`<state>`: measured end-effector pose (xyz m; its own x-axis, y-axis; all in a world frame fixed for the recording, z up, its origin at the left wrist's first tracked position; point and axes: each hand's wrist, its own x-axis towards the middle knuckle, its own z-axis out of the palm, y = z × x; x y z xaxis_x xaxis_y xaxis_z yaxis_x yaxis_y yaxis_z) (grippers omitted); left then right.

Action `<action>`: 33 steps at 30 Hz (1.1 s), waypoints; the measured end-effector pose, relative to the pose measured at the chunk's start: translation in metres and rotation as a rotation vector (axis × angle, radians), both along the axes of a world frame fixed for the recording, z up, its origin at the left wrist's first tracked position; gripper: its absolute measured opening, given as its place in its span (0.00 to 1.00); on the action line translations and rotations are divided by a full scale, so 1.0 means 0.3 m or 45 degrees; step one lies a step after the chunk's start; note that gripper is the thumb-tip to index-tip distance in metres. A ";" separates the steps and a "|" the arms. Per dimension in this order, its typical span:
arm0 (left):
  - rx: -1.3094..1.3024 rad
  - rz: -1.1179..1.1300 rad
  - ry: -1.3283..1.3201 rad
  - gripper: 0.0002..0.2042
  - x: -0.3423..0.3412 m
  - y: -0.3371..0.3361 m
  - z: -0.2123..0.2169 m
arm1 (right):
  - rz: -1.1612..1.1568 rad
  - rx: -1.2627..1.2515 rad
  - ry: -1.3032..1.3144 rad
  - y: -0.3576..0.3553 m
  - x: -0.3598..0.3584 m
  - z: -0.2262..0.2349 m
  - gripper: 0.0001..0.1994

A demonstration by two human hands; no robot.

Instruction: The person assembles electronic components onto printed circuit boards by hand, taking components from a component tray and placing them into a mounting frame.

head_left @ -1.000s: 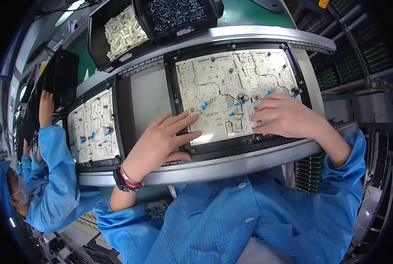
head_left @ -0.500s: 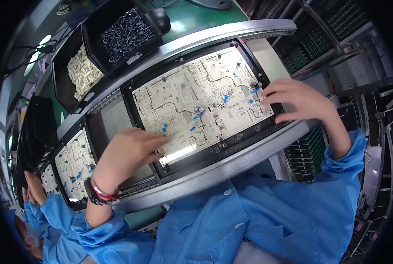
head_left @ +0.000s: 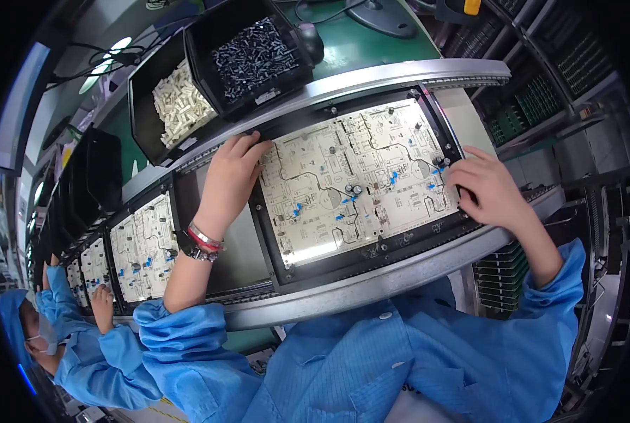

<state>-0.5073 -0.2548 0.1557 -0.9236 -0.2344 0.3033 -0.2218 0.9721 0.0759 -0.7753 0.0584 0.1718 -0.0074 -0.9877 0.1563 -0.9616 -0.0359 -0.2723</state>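
A white circuit board (head_left: pixel 308 218) with blue capacitors and small cylindrical parts sits in a black carrier frame (head_left: pixel 264 243) on the rail in front of me. My left hand (head_left: pixel 232 176) rests over the frame's upper left corner, fingers stretched out and fingertips at a small dark fitting there; its thumb is hard to make out. At the right side, my right hand (head_left: pixel 490 189) is open, its fingers bent over the frame's right edge and the thumb apart below them. Neither hand shows a loose part in it.
Black bins of white parts (head_left: pixel 181 102) and dark small parts (head_left: pixel 255 60) stand behind the rail (head_left: pixel 371 282). More boards (head_left: pixel 144 243) lie in carriers to the left, where a co-worker (head_left: pixel 82 352) in blue sits. Racks of green boards (head_left: pixel 534 102) stand at right.
My left hand has moved from the board's lower left up to the frame's upper left corner. My right hand stays by the right edge, fingers more bent. The whole view has shifted.
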 end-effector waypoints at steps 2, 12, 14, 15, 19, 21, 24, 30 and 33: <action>0.089 -0.031 0.014 0.20 -0.004 -0.008 0.005 | -0.014 0.026 -0.029 -0.084 0.014 0.059 0.10; -0.362 -0.051 -0.098 0.23 0.009 0.008 -0.010 | 0.055 -0.402 0.528 -0.657 0.104 -0.155 0.15; -0.339 -0.032 -0.085 0.24 0.028 0.017 -0.021 | 0.020 -0.366 0.673 -0.686 0.111 -0.151 0.14; -0.307 -0.022 -0.077 0.24 0.029 0.016 -0.023 | 0.135 -0.404 0.688 -0.689 0.102 -0.145 0.12; -0.212 0.000 -0.060 0.23 0.044 0.026 -0.033 | 0.424 -0.446 0.591 -0.678 0.041 -0.098 0.05; -0.244 0.002 -0.020 0.22 0.048 0.022 -0.047 | 0.542 -0.319 0.280 -0.657 -0.007 -0.068 0.07; -0.241 -0.004 -0.006 0.21 0.053 0.019 -0.049 | 0.043 -0.477 -0.006 -0.554 -0.090 -0.066 0.15; -0.193 0.015 -0.073 0.20 0.027 0.010 -0.042 | -0.545 -0.236 0.218 -0.380 -0.189 -0.109 0.07; -0.201 0.057 0.012 0.19 0.073 0.015 -0.054 | -0.669 -0.319 0.107 -0.421 -0.140 -0.153 0.07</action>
<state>-0.4853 -0.2504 0.1396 -0.9102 -0.2242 0.3482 -0.2654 0.9612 -0.0748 -0.8174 -0.0679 0.1258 -0.4633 -0.7878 0.4058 -0.8858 0.3980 -0.2387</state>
